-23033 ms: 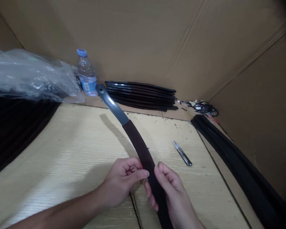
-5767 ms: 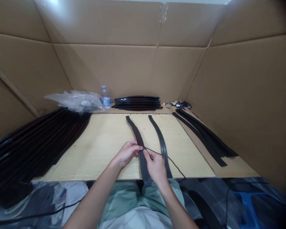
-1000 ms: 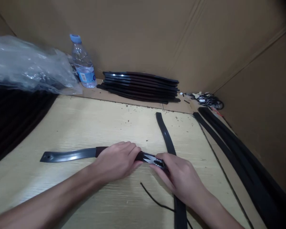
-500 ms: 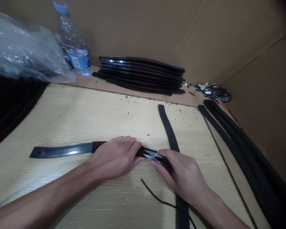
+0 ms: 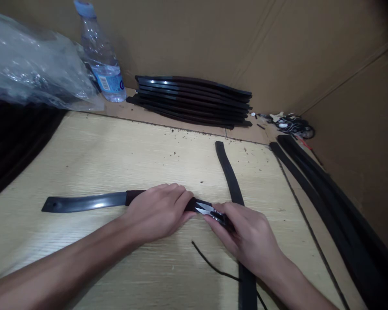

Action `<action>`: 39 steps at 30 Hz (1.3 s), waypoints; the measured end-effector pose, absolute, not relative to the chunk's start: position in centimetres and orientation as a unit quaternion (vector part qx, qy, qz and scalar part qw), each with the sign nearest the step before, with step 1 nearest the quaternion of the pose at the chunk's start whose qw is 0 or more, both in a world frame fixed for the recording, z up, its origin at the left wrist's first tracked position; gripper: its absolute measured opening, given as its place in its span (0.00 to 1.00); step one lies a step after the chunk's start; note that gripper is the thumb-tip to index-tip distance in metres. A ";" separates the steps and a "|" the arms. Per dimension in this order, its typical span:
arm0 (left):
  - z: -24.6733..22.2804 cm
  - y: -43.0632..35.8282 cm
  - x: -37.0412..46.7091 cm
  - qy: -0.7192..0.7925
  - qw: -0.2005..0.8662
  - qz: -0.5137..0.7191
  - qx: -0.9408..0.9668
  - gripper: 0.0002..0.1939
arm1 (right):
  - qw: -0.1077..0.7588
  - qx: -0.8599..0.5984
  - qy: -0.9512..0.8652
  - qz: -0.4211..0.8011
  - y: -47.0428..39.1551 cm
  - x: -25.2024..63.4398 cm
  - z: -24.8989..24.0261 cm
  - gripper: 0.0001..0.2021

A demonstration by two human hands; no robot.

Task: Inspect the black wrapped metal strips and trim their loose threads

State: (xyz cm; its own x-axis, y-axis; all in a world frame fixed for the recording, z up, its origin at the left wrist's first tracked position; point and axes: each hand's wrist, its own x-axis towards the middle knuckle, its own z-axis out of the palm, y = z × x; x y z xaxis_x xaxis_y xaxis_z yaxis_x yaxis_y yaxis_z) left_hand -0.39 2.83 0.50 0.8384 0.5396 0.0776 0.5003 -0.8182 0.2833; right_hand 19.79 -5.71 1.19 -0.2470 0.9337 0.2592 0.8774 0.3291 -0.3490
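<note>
A dark curved strip with a hole near its left end lies across the wooden board, its middle part covered in a dark brown sleeve. My left hand is wrapped over the sleeved part. Just to the right, my right hand holds small thread snips, blades pointing left against the strip near my left fingertips. Beneath my right hand runs a flat black strap. A thin black cord lies in front of my hands and reaches the strap.
Several dark strips are stacked at the back beside a water bottle. Clear plastic covers dark material at the left. Long black straps lie on the right, below a small tangled pile. Crumbs dot the board.
The view has shifted very slightly. Both hands keep their places, and the snips' blades look a little further apart.
</note>
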 end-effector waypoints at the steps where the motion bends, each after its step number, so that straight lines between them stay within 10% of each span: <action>1: 0.5 2.8 -0.4 0.273 0.125 0.076 0.951 0.19 | 0.214 -0.577 -0.785 0.066 -5.7 19.8 1.2 0.07; 39: 0.7 2.7 -0.4 0.274 0.125 0.053 0.952 0.19 | 0.227 -0.582 -0.777 0.076 -5.5 19.6 1.3 0.09</action>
State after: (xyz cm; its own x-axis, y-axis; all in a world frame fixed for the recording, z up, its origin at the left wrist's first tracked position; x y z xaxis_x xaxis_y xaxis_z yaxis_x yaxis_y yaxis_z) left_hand -0.38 2.74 0.74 0.8441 0.5351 0.0327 0.5085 -0.8184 0.2677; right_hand 19.59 -5.51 1.29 -0.2186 0.9393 0.2644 0.8699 0.3104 -0.3833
